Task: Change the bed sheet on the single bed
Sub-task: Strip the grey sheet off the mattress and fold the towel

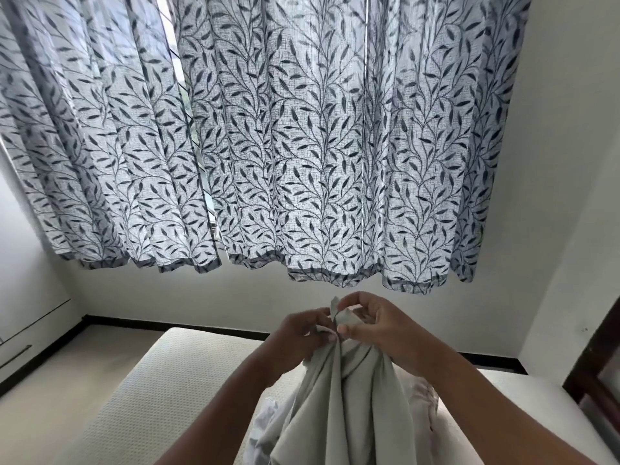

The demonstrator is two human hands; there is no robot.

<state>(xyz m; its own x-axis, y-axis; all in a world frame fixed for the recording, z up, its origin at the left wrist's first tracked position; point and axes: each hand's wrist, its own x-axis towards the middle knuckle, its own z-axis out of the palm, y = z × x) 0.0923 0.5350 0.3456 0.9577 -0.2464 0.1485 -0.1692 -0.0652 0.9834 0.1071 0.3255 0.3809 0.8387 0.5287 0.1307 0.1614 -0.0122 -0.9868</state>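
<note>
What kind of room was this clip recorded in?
Most likely a bedroom in a home. A bare mattress lies below leaf-patterned curtains drawn over a window, and the left hand and right hand pinch the edge of a pale grey bed sheet held up over it.

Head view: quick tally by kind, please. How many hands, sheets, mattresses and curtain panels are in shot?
Hands: 2, left and right, both pinching the grey sheet
Grey sheet: 1
White cloth underneath: 1
Bare mattress: 1
Leaf-print curtain panels: 2, and
Total: 7
</note>
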